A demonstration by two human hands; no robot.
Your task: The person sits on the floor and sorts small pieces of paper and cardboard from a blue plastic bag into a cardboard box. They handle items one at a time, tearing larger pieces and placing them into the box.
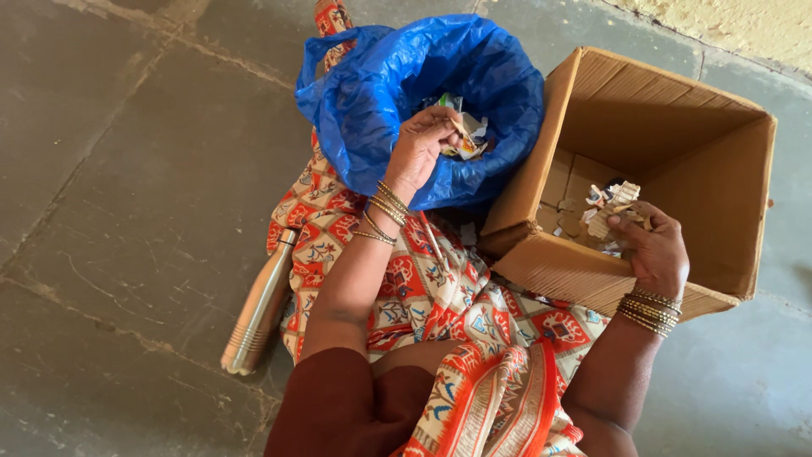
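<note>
Blue plastic bag (372, 110) sits right under the left hand (420, 148), whose grip is pinched shut on a paper scrap (467, 135) at the bag's mouth. Right hand (655, 250), over the cardboard box (677, 127) beside it, is closed on a handful of scraps (613, 207).

Bright even daylight, soft shadows, sharp img.

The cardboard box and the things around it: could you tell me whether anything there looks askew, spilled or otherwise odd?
The cardboard box lies tipped on its side, opening facing the person, with torn scraps inside. A steel bottle lies flat on the floor by the patterned cloth. Nothing looks spilled.
</note>
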